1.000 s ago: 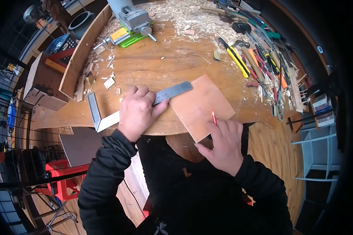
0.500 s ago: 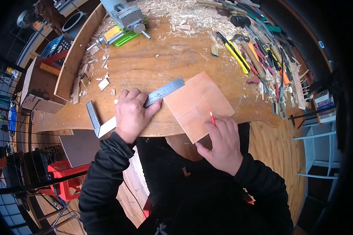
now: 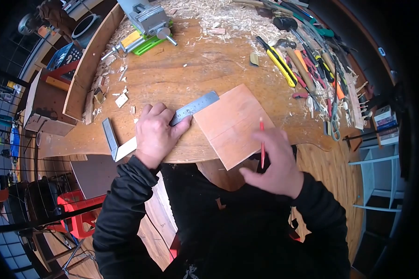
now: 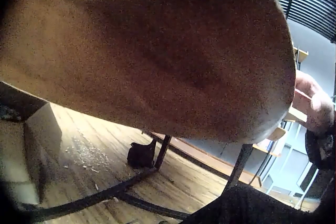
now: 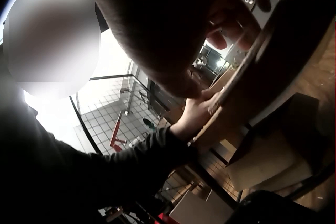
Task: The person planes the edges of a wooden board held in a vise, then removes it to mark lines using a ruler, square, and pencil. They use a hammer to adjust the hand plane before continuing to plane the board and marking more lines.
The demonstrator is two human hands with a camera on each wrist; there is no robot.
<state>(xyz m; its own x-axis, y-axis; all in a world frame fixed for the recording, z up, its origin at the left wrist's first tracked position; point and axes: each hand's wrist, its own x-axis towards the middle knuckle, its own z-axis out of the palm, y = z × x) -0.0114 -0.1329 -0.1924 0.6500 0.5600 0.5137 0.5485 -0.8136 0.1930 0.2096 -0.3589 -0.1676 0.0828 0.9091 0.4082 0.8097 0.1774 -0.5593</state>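
Observation:
My left hand [image 3: 156, 132] grips the metal blade of a try square [image 3: 196, 108], fingers curled over it and thumb along the near edge. The grey stock [image 3: 110, 135] of the square points away on the left. The blade's far end meets the edge of a thin square wooden board [image 3: 235, 123]. A faint line crosses this board, and its near corner overhangs the table's front edge. Between thumb and fingers, my right hand [image 3: 279, 162] holds a red pencil [image 3: 263, 157], tip up, over the board's right side. Most of the left hand's work is hidden in its wrist view.
A grey vise on a green base [image 3: 151, 28] stands at the back left, near a curved wooden rim [image 3: 91, 65]. Wood shavings [image 3: 214, 18] cover the back of the table [image 3: 186, 79]. At the right lie a yellow utility knife [image 3: 280, 65], a mallet [image 3: 284, 23] and several other tools.
My right hand has lifted off the board's near edge and shifted right, turning the pencil more upright. The left hand keeps its grip on the square. The head view has shifted slightly.

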